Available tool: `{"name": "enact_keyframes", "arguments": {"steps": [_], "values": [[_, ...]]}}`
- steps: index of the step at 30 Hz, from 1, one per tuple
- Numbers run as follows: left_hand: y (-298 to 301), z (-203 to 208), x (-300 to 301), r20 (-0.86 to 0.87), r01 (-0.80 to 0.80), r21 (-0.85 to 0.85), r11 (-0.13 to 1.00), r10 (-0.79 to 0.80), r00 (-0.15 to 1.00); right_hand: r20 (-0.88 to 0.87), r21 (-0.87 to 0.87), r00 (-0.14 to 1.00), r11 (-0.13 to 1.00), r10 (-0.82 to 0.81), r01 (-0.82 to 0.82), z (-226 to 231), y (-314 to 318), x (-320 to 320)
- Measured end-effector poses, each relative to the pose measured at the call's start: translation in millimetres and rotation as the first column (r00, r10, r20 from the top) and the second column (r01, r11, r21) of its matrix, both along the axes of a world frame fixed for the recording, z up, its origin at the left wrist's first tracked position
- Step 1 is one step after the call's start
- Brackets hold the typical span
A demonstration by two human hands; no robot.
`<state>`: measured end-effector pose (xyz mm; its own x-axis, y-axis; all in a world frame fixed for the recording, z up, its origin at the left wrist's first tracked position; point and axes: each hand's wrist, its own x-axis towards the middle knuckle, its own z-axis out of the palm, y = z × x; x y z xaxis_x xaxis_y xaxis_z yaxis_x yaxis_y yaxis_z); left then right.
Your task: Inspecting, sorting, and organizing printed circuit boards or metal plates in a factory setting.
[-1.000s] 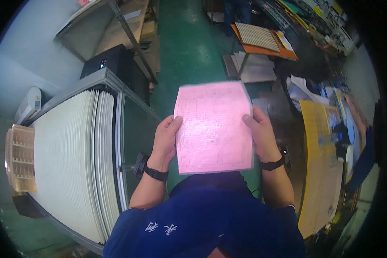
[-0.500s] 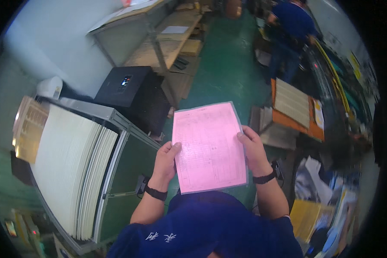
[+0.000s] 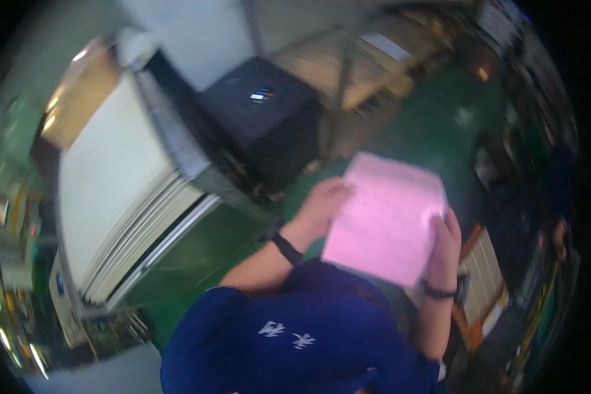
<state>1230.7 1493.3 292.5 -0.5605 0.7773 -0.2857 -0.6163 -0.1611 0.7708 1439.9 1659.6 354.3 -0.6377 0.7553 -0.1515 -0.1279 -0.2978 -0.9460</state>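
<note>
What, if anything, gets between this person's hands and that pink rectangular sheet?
Nothing visible does, though the picture is blurred: the bare left hand and bare right hand hold the pink rectangular sheet at its opposite side edges.

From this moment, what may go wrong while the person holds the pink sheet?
The left hand and right hand hold the pink sheet only near its side edges, so it might bend or slip. The left forearm appears near the rack of white panels, so it might bump that.
</note>
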Motion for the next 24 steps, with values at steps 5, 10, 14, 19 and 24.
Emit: {"name": "enact_keyframes", "arguments": {"steps": [5,10,14,19,24], "values": [[60,26,-53,-0.008,-0.036,0.034,0.999,0.036,0.999,-0.016,0.056,0.999,0.998,0.028,-0.027,11,76,-55],[141,24,-74,-0.060,-0.045,0.028,0.999,0.046,0.997,-0.037,0.037,0.999,0.999,0.027,-0.025,5,156,-80],[195,9,-89,-0.075,-0.082,0.032,0.996,0.084,0.994,-0.125,-0.023,0.987,0.994,0.099,-0.102,-16,225,-100],[282,10,-105,-0.066,-0.156,0.038,0.987,0.158,0.985,-0.175,-0.061,0.970,0.981,0.170,-0.183,-28,327,-126],[369,15,-118,-0.081,-0.186,0.009,0.983,0.186,0.979,-0.101,-0.064,0.977,0.979,0.188,-0.195,-21,419,-152]]}}
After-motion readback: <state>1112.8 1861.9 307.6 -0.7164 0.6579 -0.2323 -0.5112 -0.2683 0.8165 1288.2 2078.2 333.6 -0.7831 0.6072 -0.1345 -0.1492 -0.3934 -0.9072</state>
